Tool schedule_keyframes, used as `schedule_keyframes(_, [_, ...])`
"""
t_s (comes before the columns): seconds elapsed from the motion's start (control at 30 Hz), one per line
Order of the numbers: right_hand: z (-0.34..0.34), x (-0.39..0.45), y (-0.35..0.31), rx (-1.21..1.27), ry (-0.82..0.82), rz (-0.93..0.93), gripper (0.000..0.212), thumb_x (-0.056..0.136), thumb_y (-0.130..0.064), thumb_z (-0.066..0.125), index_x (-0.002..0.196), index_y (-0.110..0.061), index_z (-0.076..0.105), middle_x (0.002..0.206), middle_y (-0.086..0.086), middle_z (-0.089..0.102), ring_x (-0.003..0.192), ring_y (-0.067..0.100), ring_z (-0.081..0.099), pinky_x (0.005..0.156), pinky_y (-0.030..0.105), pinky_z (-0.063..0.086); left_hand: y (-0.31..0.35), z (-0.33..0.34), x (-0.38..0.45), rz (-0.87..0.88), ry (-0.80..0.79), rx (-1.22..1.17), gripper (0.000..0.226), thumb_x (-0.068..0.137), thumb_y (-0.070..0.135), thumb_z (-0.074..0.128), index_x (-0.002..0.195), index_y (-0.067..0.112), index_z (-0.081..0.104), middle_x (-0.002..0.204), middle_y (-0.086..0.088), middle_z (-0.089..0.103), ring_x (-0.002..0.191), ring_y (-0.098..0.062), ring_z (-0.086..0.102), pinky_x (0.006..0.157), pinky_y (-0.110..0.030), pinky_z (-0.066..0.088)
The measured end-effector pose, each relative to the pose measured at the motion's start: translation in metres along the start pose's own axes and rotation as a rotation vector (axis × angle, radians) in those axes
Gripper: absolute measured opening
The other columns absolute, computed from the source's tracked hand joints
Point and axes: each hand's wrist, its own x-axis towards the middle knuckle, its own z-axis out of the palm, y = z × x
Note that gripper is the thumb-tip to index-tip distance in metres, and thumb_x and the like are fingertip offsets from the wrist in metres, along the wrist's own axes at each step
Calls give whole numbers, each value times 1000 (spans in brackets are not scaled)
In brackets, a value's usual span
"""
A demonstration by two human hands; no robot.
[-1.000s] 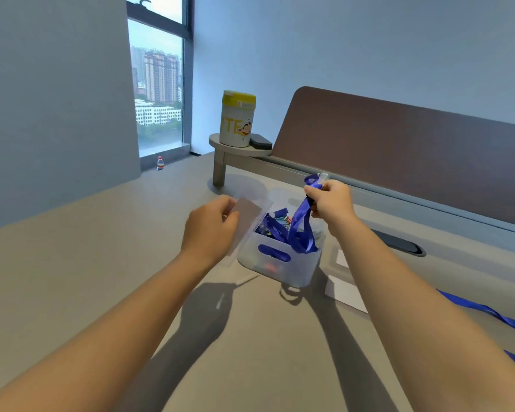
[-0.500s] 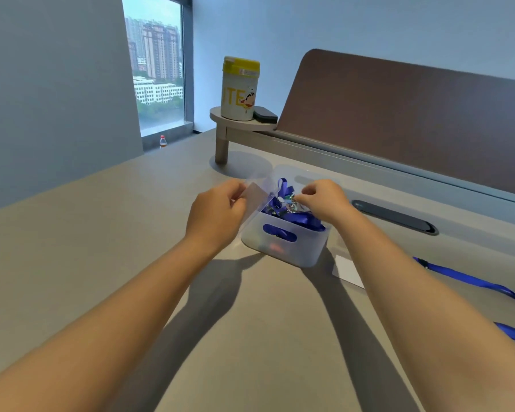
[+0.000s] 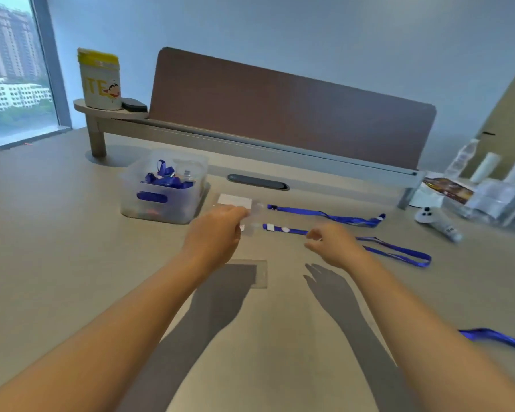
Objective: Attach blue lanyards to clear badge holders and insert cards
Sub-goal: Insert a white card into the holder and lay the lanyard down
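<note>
Centre-left: translucent bin [image 3: 161,203] of blue lanyards [image 3: 167,179]. Centre: left hand [image 3: 213,233] pinching clear badge holder [image 3: 252,218]. Right hand [image 3: 333,243] loosely curled, empty, over loose lanyard [image 3: 292,231]. Likely next: pinch lanyard clip, hook to holder slot.

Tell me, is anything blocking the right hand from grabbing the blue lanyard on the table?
Nothing visible blocks it. The right hand hovers just above the blue lanyard, with only bare table around that stretch. The left hand holds a clear badge holder off to the side, near the lanyard's clip end.
</note>
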Motion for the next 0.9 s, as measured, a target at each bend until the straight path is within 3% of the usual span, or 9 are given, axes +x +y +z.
schedule_keyframes(0.13, [-1,-48,66,8,-33,154,39,89,-20,53,126,-9,54,130,10,58,115,26,56,98,35,44,41,35,-19,59,-103,46,37,93,7,34,124,18,50,125,-6,60,110,-26,55,85,-35,46])
schedule_keyframes(0.33, [3,-90,124,1,-163,250,40,85,-17,59,124,-7,57,131,10,56,120,25,52,100,32,40,79,66,-37,107,-164,64,46,91,4,33,130,25,44,127,-3,58,113,-25,52,83,-34,44])
schedule_keyframes(0.4, [6,-94,132,-49,-177,243,25,83,-12,58,106,-5,66,112,13,63,107,28,56,88,32,47,83,68,-37,112,-159,55,48,90,2,34,131,26,42,126,-4,58,112,-27,53,82,-35,45])
schedule_keyframes(0.47, [9,-95,135,-119,-153,244,13,83,-8,54,78,-6,66,83,15,58,84,28,52,61,25,42,87,69,-35,123,-162,62,46,90,3,34,130,25,43,125,-5,59,111,-27,53,83,-37,46])
schedule_keyframes(0.53, [11,-95,137,-131,-106,255,18,84,-7,52,86,-2,69,81,17,56,77,25,47,53,24,33,91,69,-34,125,-173,75,43,91,4,34,128,23,45,124,-5,60,110,-27,54,84,-37,47])
schedule_keyframes(0.63, [13,-92,138,-101,-44,233,22,84,-7,54,99,-2,69,96,18,63,82,25,53,62,24,37,96,69,-33,136,-176,93,36,93,10,34,125,18,49,120,-6,61,106,-26,55,79,-34,45])
schedule_keyframes(0.7, [13,-90,136,-67,-10,197,7,83,-9,57,84,-10,65,98,14,61,83,21,50,70,26,36,98,70,-33,146,-170,100,31,94,13,35,118,14,54,115,-8,63,102,-26,56,77,-33,45])
schedule_keyframes(0.77, [17,-89,132,5,30,165,16,85,-13,57,71,-17,50,92,7,57,82,19,49,70,27,38,99,73,-32,146,-171,76,27,93,12,36,108,8,58,109,-12,64,96,-27,57,74,-34,44])
schedule_keyframes(0.9, [21,-86,115,181,175,60,5,92,-16,49,91,-12,51,92,8,61,87,21,59,81,33,49,106,73,-28,68,-134,-81,21,91,9,40,99,1,58,98,-16,64,84,-24,53,68,-24,32])
